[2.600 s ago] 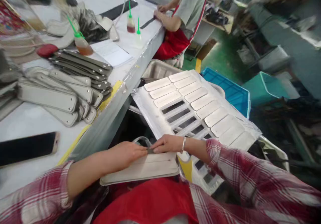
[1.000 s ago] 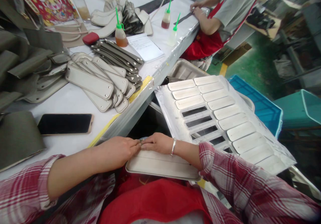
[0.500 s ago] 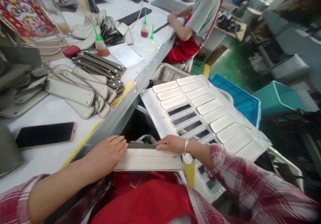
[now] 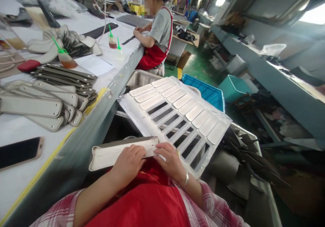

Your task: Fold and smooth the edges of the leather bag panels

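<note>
Both hands rest on a long, flat, pale grey strip piece [image 4: 111,152] with rounded ends, which lies across the lap just above a red apron [image 4: 142,200]. The piece looks like a leather or leatherette panel folded lengthwise: its far edge shows a darker olive-grey band, its near face is cream with faint lengthwise creases, and its end beyond the left hand turns up slightly. The left hand [image 4: 128,164] lies palm-down over the middle of the piece, fingers curled and pressing on its upper face. The right hand [image 4: 170,161], with a silver bracelet [image 4: 186,179] at the wrist, touches the other end of the same piece, fingertips bent down onto its edge; whether the thumb pinches underneath cannot be told.

Just beyond the right hand's fingers, tilted up and away, sits a white die-cut sheet [image 4: 137,113] with rows of cream rounded inserts [image 4: 152,101]; the slots nearest the grip are empty and dark. Out past the left hand runs the worktable [image 4: 33,169], bearing a fanned pile of similar grey strips [image 4: 38,106], a phone [image 4: 17,152] and glue bottles [image 4: 64,57]. Farther along the same table edge a co-worker [image 4: 159,34] sits bent over a dark strip.
</note>
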`<state>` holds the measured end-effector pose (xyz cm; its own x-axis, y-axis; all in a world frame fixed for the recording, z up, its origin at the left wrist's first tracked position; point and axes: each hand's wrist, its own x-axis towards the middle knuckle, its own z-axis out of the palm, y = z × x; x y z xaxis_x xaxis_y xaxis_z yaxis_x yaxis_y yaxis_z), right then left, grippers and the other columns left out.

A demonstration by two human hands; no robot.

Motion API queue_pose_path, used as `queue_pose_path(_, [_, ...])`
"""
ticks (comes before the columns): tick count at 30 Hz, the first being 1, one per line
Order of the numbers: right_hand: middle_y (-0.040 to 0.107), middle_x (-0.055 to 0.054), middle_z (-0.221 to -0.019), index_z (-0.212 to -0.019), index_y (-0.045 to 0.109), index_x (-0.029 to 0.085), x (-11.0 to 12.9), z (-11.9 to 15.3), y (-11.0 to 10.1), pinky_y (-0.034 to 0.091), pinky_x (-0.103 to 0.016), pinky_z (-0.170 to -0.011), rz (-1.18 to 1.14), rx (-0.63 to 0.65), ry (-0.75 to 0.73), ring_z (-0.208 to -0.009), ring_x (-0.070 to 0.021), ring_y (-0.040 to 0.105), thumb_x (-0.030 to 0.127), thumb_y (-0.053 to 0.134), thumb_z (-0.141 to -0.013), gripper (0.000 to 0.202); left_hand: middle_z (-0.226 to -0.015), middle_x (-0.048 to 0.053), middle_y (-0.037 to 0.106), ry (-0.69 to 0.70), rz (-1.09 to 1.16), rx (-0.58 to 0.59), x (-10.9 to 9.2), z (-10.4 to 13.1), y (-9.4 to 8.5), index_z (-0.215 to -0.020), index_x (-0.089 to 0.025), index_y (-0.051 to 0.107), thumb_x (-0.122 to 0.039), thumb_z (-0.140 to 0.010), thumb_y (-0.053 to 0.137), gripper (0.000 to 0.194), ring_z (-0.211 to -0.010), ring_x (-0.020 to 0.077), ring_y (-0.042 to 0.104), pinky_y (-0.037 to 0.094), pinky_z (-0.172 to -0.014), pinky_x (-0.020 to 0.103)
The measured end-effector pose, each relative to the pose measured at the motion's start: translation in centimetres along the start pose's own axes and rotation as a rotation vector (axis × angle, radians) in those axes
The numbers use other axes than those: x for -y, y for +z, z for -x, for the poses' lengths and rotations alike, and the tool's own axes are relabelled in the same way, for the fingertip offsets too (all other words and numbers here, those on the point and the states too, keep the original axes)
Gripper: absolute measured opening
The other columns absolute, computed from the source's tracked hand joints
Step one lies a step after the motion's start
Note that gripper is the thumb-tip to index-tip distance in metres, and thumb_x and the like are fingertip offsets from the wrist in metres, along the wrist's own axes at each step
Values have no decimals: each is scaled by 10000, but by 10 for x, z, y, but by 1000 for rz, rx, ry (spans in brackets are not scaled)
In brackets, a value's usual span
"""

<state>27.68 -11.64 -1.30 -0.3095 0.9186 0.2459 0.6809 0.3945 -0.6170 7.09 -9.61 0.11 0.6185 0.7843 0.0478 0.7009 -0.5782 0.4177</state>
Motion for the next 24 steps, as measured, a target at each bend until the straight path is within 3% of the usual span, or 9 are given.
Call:
queue_pose_path(3, [599,-56,-1035,-870,654,235,-7,4,13,351,-426,-966,4,-71,-17,-999,-181,524,256,527,-837,133,-1020,53,593,8,-26,-12,0,1,1,-905,-176,567,-196,-864,446,129,-944,217,499,404,-799,374])
queue_pose_path(7, [609,-45,-1026,-861,664,243,-13,6,15,352,-418,-969,-9,-119,-28,-1015,-177,518,250,542,-829,126,-1044,40,593,-15,-7,-22,-1,0,0,-864,-185,590,-183,-853,463,127,-955,203,496,400,-805,354])
queue_pose_path(19, [669,-7,-953,-844,661,255,-10,9,27,271,-451,-1034,79,-203,-50,-1048,-181,522,202,524,-825,149,-1066,43,594,-28,-83,-36,-7,-4,3,-901,-197,593,-154,-848,451,158,-953,218,491,396,-777,371])
queue_pose_path(24, [666,3,-966,-854,652,254,-6,10,28,258,-446,-1039,114,-210,-39,-1055,-186,515,194,520,-827,147,-1022,40,592,-88,-21,-26,-5,-8,1,-823,-178,579,-196,-842,481,101,-927,206,496,404,-792,357])
